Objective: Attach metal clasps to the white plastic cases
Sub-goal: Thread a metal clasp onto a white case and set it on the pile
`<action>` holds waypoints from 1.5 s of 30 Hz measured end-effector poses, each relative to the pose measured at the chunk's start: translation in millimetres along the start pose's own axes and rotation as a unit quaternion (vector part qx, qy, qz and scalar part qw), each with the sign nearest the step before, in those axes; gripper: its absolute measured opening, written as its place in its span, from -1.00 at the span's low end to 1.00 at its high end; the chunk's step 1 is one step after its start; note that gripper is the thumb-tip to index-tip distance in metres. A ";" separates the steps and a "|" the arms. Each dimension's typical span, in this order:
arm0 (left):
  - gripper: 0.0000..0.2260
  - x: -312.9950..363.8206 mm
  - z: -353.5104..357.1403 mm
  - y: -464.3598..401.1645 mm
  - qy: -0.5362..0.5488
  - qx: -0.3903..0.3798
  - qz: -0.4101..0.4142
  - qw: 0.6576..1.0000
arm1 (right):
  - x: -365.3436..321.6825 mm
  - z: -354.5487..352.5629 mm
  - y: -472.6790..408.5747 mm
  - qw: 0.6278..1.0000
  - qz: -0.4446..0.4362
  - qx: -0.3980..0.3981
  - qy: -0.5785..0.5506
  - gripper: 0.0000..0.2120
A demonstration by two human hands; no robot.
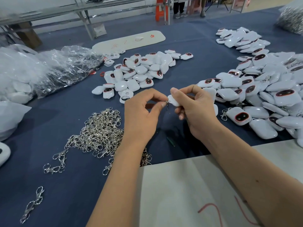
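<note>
both forearms reaching forward, bare. left hand (141,110) curled, thumb and forefinger pinching. right hand (196,108) raised just beside it, fingers curled, thumb on top, fingertips of both hands nearly touching.

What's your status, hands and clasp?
Left hand pinching metal clasp. Right hand gripping white case. Clasp at case's edge. Nothing in the way.

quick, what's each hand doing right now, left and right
Left hand: pinching a metal clasp between thumb and fingertip.
Right hand: fingers curled round a white case, holding it against the clasp.
</note>
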State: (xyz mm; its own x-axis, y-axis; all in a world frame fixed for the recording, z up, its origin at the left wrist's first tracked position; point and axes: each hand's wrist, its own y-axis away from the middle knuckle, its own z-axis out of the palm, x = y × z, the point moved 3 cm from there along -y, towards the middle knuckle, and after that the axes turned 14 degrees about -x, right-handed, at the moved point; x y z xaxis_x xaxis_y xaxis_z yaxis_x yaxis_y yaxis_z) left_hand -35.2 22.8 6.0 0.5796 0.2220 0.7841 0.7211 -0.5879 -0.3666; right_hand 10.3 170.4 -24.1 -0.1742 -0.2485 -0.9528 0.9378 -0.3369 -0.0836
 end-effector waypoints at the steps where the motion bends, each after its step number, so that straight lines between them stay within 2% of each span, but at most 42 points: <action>1: -0.83 0.0 -0.5 0.4 -0.002 0.003 0.000 1.000 | 0.2 0.6 0.2 1.000 0.005 -0.004 0.000 -0.76; 5: -0.83 1.1 0.7 1.8 0.002 0.021 0.000 1.000 | -1.2 1.7 0.4 0.999 0.010 -0.023 -0.020 -0.79; 8: -0.84 -1.6 -0.3 2.2 -0.004 0.067 -0.012 0.998 | -0.9 3.7 0.7 0.994 0.008 -0.063 -0.088 -0.86; 12: -0.80 -11.7 -8.0 0.2 -0.024 0.105 -0.052 0.993 | 2.9 10.1 2.3 0.977 0.006 -0.126 -0.172 -0.75; 15: -0.78 -11.5 -10.3 0.4 -0.077 0.076 -0.047 0.993 | 3.6 12.2 3.3 0.981 -0.015 -0.136 -0.141 -0.69; 18: -0.79 -13.1 -11.6 0.4 -0.174 0.012 -0.039 0.984 | 4.7 14.3 4.4 0.990 -0.029 -0.126 -0.048 -0.66; 20: -0.78 -13.7 -13.6 0.8 -0.176 0.016 -0.055 0.983 | 5.6 17.1 5.8 0.992 -0.033 -0.121 -0.010 -0.66; 21: -0.78 -13.2 -14.8 1.1 -0.139 0.040 -0.067 0.987 | 5.3 18.0 6.5 0.992 -0.035 -0.123 -0.006 -0.66; 23: -0.80 -12.7 -14.8 0.2 0.005 0.099 -0.099 0.990 | 2.5 18.6 7.1 0.991 -0.036 -0.132 -0.014 -0.67; 25: -0.83 -13.6 -8.5 -2.2 0.177 0.112 -0.136 0.968 | -0.1 16.7 6.7 0.990 -0.037 -0.134 -0.033 -0.68; 27: -0.84 -12.8 -2.2 -2.5 0.297 0.095 -0.162 0.936 | -1.0 14.6 6.3 0.990 -0.037 -0.130 -0.050 -0.71; 29: -0.85 -12.5 -0.1 -1.2 0.365 0.087 -0.179 0.910 | -0.4 14.3 6.1 0.990 -0.035 -0.129 -0.054 -0.73; 32: -0.84 -13.5 -1.6 -0.3 0.387 0.099 -0.189 0.897 | 0.8 14.4 5.4 0.991 -0.027 -0.124 -0.046 -0.75; 35: -0.83 -14.9 -1.7 -1.2 0.346 0.107 -0.179 0.915 | 0.4 13.4 4.5 0.991 -0.019 -0.122 -0.040 -0.77; 39: -0.85 -17.5 -8.6 -2.0 0.122 0.094 -0.126 0.980 | 1.0 13.7 3.5 0.991 -0.011 -0.126 -0.046 -0.82; 45: -0.80 -10.5 -9.1 -3.0 -0.094 0.010 -0.044 0.995 | 3.5 10.4 2.0 0.994 -0.009 -0.105 -0.037 -0.87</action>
State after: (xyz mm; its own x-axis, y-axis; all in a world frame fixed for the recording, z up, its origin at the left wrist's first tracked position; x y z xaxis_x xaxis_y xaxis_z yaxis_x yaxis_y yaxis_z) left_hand -46.9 15.1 3.4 0.5731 0.4147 0.7069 0.7788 -0.5440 -0.3122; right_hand 8.4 159.4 -24.6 -0.2062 -0.3133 -0.9270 0.9750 -0.1464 -0.1674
